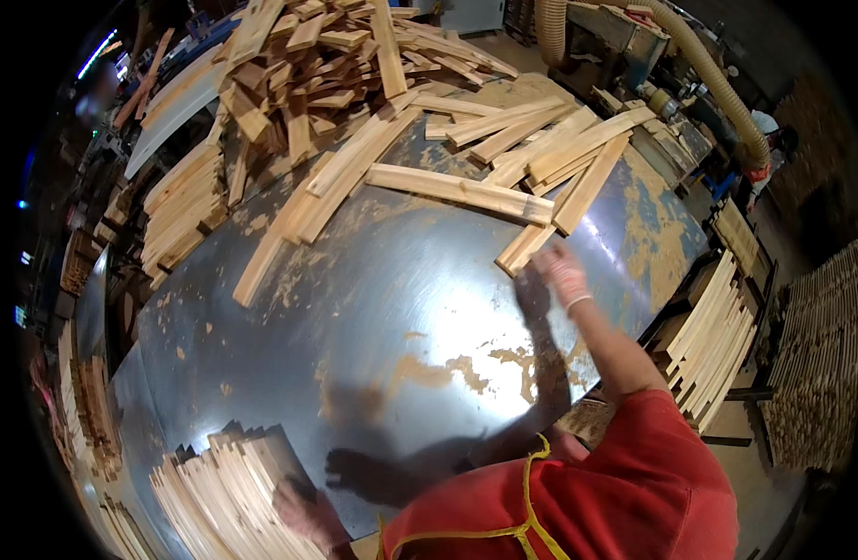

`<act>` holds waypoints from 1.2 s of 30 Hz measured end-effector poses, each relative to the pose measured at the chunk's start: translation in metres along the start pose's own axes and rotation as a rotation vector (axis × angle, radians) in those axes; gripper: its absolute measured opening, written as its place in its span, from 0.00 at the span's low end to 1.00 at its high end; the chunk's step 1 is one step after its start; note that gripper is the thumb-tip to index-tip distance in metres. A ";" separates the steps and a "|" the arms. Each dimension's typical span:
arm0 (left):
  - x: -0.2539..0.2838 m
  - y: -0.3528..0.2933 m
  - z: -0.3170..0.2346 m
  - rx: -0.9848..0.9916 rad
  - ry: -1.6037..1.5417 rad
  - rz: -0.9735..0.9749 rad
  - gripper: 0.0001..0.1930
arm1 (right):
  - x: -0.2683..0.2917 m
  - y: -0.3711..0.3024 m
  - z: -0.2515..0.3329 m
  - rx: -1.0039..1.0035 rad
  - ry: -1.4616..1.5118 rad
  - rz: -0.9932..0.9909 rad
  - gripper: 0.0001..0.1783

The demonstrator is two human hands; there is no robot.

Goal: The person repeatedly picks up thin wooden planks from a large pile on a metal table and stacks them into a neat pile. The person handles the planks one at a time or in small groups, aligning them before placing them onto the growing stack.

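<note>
Two hands work over a worn blue-grey metal table [373,308]. Right hand [560,273], gloved, blurred, right of centre, reaches the near end of a short wood slat [527,248]; whether its fingers close cannot be told. Left hand [303,511], lower left, rests on a fanned stack of slats [219,495], grip unclear. Loose slats, too many to count, heap at upper centre [326,75]. No container shows.
</note>
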State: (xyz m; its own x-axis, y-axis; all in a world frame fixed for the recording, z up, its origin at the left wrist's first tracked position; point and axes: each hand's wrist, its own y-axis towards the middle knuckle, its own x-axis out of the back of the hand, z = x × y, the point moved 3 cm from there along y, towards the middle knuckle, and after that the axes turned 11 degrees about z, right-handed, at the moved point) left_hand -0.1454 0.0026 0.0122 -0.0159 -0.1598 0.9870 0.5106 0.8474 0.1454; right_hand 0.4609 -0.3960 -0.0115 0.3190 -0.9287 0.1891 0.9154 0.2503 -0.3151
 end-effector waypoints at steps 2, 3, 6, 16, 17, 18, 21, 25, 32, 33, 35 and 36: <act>-0.005 0.047 -0.077 -0.263 -0.149 0.020 0.41 | 0.065 0.038 -0.005 0.177 -0.025 -0.355 0.44; -0.004 0.069 -0.124 -0.366 -0.213 0.000 0.40 | 0.098 0.058 -0.009 0.144 -0.132 -0.441 0.45; 0.011 0.143 -0.279 -0.672 -0.386 0.073 0.37 | 0.169 0.121 -0.027 0.003 -0.265 -0.563 0.48; 0.035 0.361 -0.724 -1.007 -0.425 0.108 0.38 | 0.198 0.245 -0.021 0.200 -0.262 -0.556 0.49; 0.032 0.379 -0.758 -1.005 -0.355 0.124 0.39 | 0.198 0.247 -0.024 0.152 -0.343 -0.609 0.48; 0.030 0.394 -0.790 -0.982 -0.280 0.161 0.40 | 0.199 0.250 -0.027 0.041 -0.454 -0.634 0.47; 0.034 0.422 -0.861 -0.983 -0.214 0.266 0.41 | 0.205 0.260 -0.032 0.211 -0.180 -0.539 0.46; 0.022 0.408 -0.902 -0.842 -0.402 0.661 0.51 | 0.202 0.274 -0.026 0.236 0.302 -0.355 0.51; -0.033 0.268 -0.817 -0.902 -1.364 1.254 0.49 | 0.138 0.235 0.015 0.184 0.296 -0.260 0.49; -0.039 0.249 -0.790 -0.752 -1.370 1.360 0.46 | 0.129 0.222 0.021 0.250 0.583 -0.099 0.51; -0.039 0.210 -0.735 -0.871 -1.360 1.260 0.39 | 0.111 0.191 0.029 0.222 0.478 0.051 0.53; -0.043 0.187 -0.699 -0.800 -1.271 1.232 0.36 | 0.100 0.172 0.030 0.153 0.460 0.120 0.55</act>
State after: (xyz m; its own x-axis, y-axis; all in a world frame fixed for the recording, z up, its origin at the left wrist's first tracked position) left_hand 0.5522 -0.1860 -0.0510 0.2733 0.9616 0.0266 0.9324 -0.2580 -0.2531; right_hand 0.6575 -0.4379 -0.0189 0.3145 -0.9068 -0.2809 0.9154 0.3680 -0.1633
